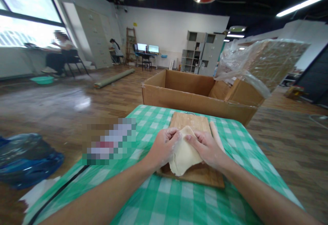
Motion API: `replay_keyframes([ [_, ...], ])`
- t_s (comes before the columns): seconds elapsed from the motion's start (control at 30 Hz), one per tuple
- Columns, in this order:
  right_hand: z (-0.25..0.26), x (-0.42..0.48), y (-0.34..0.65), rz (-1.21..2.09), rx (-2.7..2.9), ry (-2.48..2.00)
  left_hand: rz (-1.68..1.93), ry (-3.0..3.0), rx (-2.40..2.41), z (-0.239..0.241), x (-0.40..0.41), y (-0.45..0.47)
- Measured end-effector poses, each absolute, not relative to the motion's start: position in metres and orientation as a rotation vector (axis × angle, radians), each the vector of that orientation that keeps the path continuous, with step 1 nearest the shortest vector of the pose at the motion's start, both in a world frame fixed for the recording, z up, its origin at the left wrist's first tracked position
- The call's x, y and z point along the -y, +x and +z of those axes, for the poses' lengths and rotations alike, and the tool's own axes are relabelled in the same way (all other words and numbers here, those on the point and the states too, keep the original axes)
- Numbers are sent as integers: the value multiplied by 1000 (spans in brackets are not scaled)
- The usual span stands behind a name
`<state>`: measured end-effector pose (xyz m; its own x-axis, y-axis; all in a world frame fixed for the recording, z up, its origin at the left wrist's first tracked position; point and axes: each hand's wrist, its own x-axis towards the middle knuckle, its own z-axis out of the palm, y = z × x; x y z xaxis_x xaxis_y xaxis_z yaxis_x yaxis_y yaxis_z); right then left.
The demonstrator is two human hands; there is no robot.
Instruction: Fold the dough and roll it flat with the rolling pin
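A pale sheet of dough [182, 155] lies on a wooden cutting board [197, 177] on a table with a green-and-white checked cloth [164, 201]. My left hand [164, 146] grips the dough's left edge with curled, floury fingers. My right hand [206, 146] holds the dough's right side, fingers pressed on top of it. The dough's upper part is lifted and folded between both hands. A wooden rolling pin [215, 132] lies on the board's right side, partly hidden behind my right hand.
An open cardboard box [189, 98] stands just beyond the table, with a plastic-wrapped bundle [266, 64] over its right side. A blue plastic bag [25, 160] lies at the left. Two people sit at desks far off across the wooden floor.
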<state>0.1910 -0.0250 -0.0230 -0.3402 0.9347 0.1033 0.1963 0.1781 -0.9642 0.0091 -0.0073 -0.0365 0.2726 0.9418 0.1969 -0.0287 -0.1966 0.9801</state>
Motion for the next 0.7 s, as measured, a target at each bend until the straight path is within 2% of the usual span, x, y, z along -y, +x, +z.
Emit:
replay_keyframes([
  [0.17,-23,23,196,1178,1742,-1072,1064,1539,-787,-33,7,11],
  [0.33,-22,25,193,1247,1757,-1042,1089,1694,-928,-30,11,11],
  [0.47,-19,25,194,1161,1824,-1076,1102,1614,-917,-31,12,10],
  [0.7,-21,23,196,1351,1764,-1045,972,1529,-772,-28,9,8],
])
